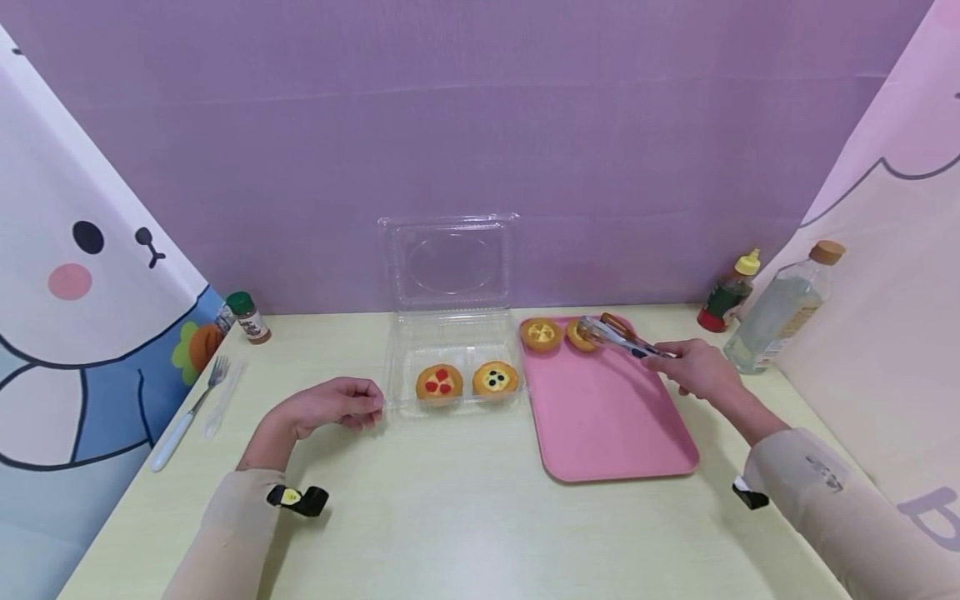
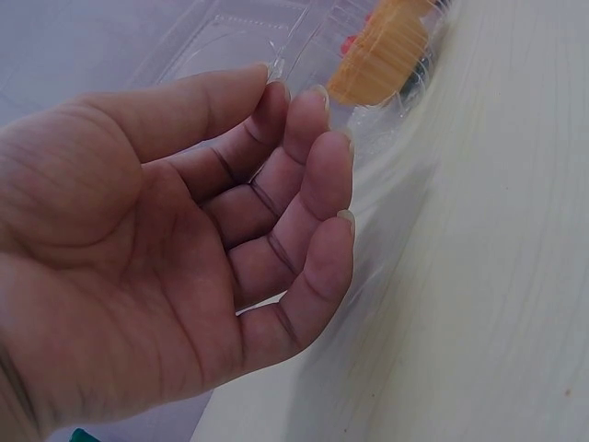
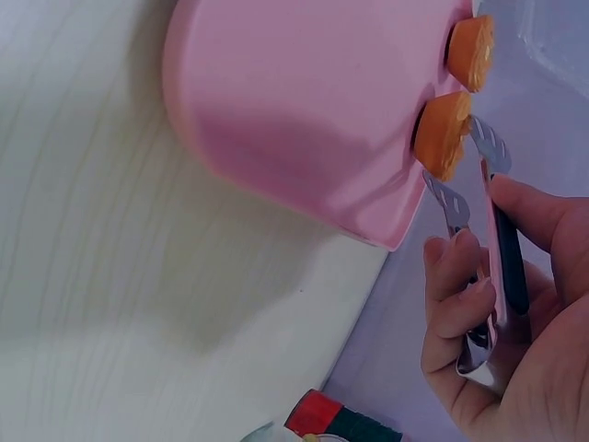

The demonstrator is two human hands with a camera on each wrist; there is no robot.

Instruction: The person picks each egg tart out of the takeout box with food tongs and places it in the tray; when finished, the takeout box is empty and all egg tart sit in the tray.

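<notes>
Metal tongs (image 1: 617, 337) sit in the right hand (image 1: 697, 367) I watch from afar, its fingers and thumb curled round the handles, the spread tips at a tart (image 3: 437, 138) near the back of the pink tray (image 1: 607, 417), whether touching I cannot tell; a second tart (image 1: 542, 335) lies beside it. On my other side, the left hand (image 1: 333, 406) pinches the front left corner of the clear box (image 1: 450, 265), which holds a red-topped tart (image 1: 438, 383) and a dark-dotted tart (image 1: 495, 379).

Both arms (image 1: 757, 419) extended forward, set well apart.
Left hand (image 1: 336, 403) pinches thumb to forefinger, other fingers loosely curved; right hand (image 1: 699, 368) grips, its fingers curled and thumb opposed.
</notes>
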